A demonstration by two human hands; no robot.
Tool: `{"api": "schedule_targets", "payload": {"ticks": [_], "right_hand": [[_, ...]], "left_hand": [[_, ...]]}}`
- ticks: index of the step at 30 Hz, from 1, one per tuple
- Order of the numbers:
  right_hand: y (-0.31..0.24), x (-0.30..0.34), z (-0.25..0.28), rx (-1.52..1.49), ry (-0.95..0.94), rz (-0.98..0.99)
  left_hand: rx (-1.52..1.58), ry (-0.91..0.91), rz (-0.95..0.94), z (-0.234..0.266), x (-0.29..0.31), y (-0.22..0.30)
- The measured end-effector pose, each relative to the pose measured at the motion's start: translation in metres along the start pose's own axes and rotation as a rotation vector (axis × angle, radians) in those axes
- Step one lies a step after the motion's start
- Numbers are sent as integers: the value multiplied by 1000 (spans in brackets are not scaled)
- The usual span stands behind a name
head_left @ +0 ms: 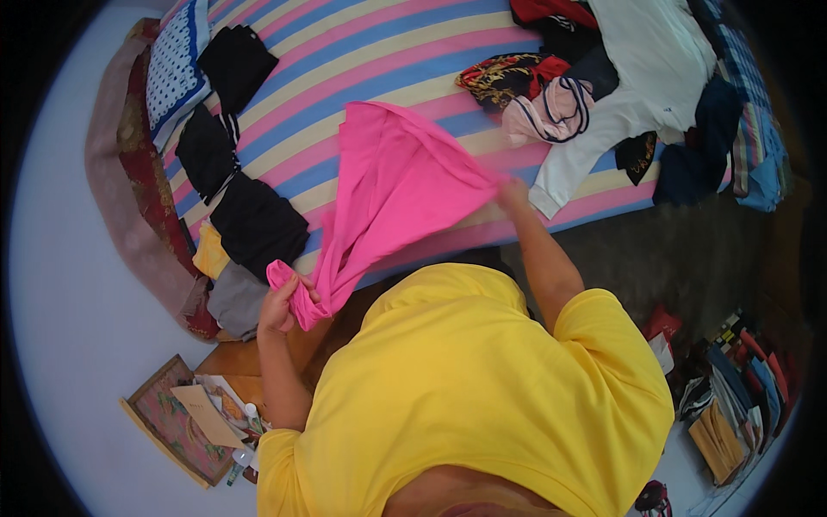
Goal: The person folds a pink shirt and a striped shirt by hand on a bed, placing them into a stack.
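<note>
A bright pink cloth garment (pixel 392 185) hangs stretched between my two hands over the near edge of the bed; its exact kind cannot be made out. My left hand (pixel 282 306) is closed around a bunched end of it, with a fold sticking out beyond the fingers. At the garment's right corner, my right hand (pixel 514 198) is closed on the fabric, slightly blurred. The middle of the cloth fans out toward the far side of the bed and partly drapes on the striped sheet (pixel 345 73).
Folded black clothes (pixel 258 226) line the bed's left side, beside a grey folded cloth (pixel 239 302) and a blue-dotted pillow (pixel 177 73). A white long-sleeved top (pixel 642 77) and a crumpled light pink garment (pixel 547 112) lie at right. Books and bags (pixel 741 396) stand lower right.
</note>
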State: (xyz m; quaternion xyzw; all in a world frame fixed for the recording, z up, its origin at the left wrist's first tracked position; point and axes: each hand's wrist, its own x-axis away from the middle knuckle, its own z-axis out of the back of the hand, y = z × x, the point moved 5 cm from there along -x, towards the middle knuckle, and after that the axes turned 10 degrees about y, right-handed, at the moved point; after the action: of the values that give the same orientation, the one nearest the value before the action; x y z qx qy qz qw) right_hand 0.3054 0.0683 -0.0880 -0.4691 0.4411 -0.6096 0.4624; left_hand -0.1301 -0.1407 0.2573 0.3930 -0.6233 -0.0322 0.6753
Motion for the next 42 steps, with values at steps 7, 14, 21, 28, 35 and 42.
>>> {"api": "schedule_targets", "payload": {"ticks": [7, 14, 21, 28, 35, 42], "right_hand": [[-179, -55, -89, -628, 39, -588], [-120, -84, -115, 81, -398, -479], [-60, -32, -154, 624, -414, -66], [-107, -18, -176, 960, -503, -141], [-190, -13, -123, -25, -475, -509], [-224, -28, -138, 279, -939, -170]], "left_hand": [[483, 225, -90, 64, -1, -37], [784, 371, -5, 72, -2, -75], [786, 363, -8, 60, 5, -82], [822, 346, -39, 61, 20, -89], [868, 417, -59, 75, 23, -97], [907, 358, -38, 109, 3, -144]]}}
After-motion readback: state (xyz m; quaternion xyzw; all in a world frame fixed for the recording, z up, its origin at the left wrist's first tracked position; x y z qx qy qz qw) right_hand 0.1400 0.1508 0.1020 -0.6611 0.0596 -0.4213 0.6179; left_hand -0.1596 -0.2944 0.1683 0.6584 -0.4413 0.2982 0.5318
